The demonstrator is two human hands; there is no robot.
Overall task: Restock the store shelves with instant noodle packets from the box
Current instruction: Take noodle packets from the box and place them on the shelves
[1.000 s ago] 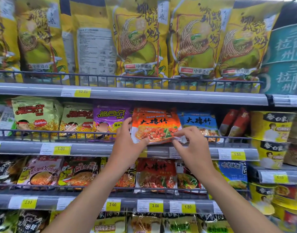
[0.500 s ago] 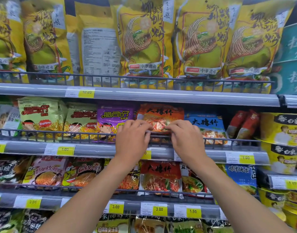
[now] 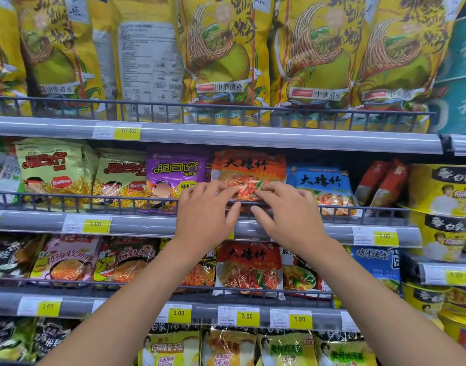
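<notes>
An orange instant noodle packet (image 3: 249, 167) stands upright on the middle shelf behind the wire rail (image 3: 81, 199), between a purple packet (image 3: 176, 173) and a blue packet (image 3: 321, 183). My left hand (image 3: 205, 215) and my right hand (image 3: 290, 215) are side by side in front of it. The spread fingertips of both rest on the packet's lower front, and the thumbs hang in front of the rail. Neither hand closes around the packet. The box is out of view.
Tall yellow noodle bags (image 3: 226, 56) fill the top shelf. Red and orange packets (image 3: 249, 268) line the shelf below my hands. Yellow noodle bowls (image 3: 443, 191) are stacked at the right. Yellow price tags (image 3: 95, 223) run along the shelf edges.
The orange packet went from being held in front of the rail to standing on the shelf behind it. My fingers have flattened and spread on its front.
</notes>
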